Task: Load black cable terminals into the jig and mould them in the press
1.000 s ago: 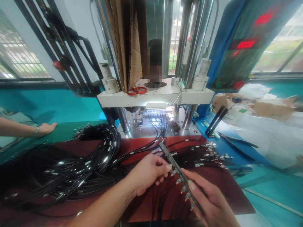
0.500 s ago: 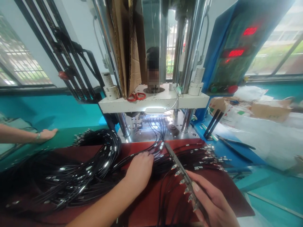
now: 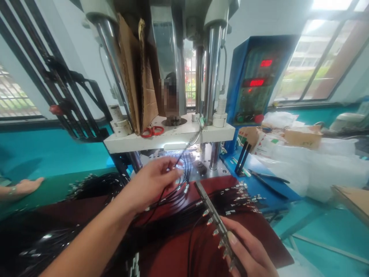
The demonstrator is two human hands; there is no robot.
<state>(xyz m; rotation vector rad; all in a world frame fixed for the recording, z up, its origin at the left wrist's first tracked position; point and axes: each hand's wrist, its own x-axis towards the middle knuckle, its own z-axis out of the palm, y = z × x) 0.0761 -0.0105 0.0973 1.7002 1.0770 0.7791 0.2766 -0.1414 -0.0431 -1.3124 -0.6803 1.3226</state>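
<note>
Head view, looking down over a red mat (image 3: 253, 234) at a press bench. Left hand (image 3: 152, 181), centre of frame, is raised off the mat with thumb and fingertips pinched on one thin black cable (image 3: 170, 192), near its metal-tipped end; the cable droops back down into the loose fan of others below. Lifting it this way pulls a single lead out of the tangle, as I read it

Right hand (image 3: 248, 254), lower right, is closed round the near end of a long narrow metal bar (image 3: 215, 217) — thumb pressed along the top, fingers curled beneath. The bar runs diagonally up toward frame centre, tilted, its far end just over the cables. A row of small silvery connector tips sits along its left edge, black leads trailing from them, so the bar seems to serve as a holder keeping them evenly spaced

Black cable bundle (image 3: 95, 184) at centre left is glossy, coiled, with bright ferrules. More connector ends (image 3: 245, 194) lie splayed at right centre on the mat

Press (image 3: 173, 138) in upper centre — polished steel columns, white platen, lit tooling beneath. Red-handled scissors (image 3: 152, 131) rest on the platen. Blue control box (image 3: 253, 84) at upper right shows red digits. Another person's hand (image 3: 25, 186) lies flat at far left edge
</note>
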